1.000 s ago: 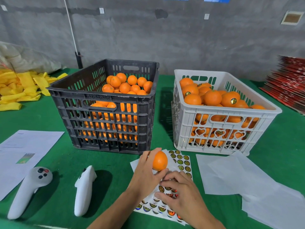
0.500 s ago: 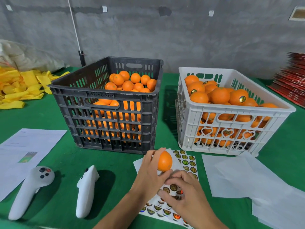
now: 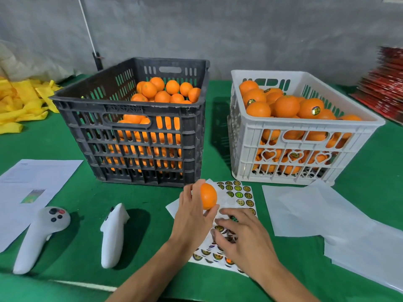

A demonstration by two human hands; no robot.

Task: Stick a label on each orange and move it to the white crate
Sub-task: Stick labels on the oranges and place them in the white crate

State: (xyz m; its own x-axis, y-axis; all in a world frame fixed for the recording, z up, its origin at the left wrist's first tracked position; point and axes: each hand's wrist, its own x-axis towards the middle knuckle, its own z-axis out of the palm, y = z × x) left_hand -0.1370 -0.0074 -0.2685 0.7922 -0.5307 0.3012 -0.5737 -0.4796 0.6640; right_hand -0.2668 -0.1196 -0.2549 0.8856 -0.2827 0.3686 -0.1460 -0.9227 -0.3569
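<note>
Here, line by line:
Left-hand grip: left hand (image 3: 193, 212) curled round a smooth round orange (image 3: 208, 195), thumb under, fingers behind.
Right-hand grip: right hand (image 3: 244, 235) palm down on the white paper sheet of round shiny labels (image 3: 237, 194), fingertips bent onto the stickers; pinching one or only pressing, cannot tell.
Held orange, place: lifted just above the sheet's near-left part, in front of the gap between both crates.
Held orange, axis: nearly a ball, no clear long axis; stem end not visible.
Black slotted plastic crate (image 3: 135, 136): behind the left hand, rectangular, part-filled with plain oranges heaped toward its far right corner.
White slotted plastic crate (image 3: 301, 147): right of the black one, apart from it, heart-shaped cut-outs in the front wall, filled near the rim with oranges, some bearing round stickers.
Loose white paper sheets (image 3: 316, 210): right of the label sheet, overlapping, slightly creased.
Two white handheld controllers (image 3: 113, 234): left of the hands, lying apart.
Printed paper page (image 3: 32, 188): far left.
Surface: green felt-like table cover (image 3: 76, 247).
Room: rough grey concrete wall (image 3: 218, 29); yellow cloth pile (image 3: 19, 103) at left, red stacked sheets (image 3: 386, 94) at right.
</note>
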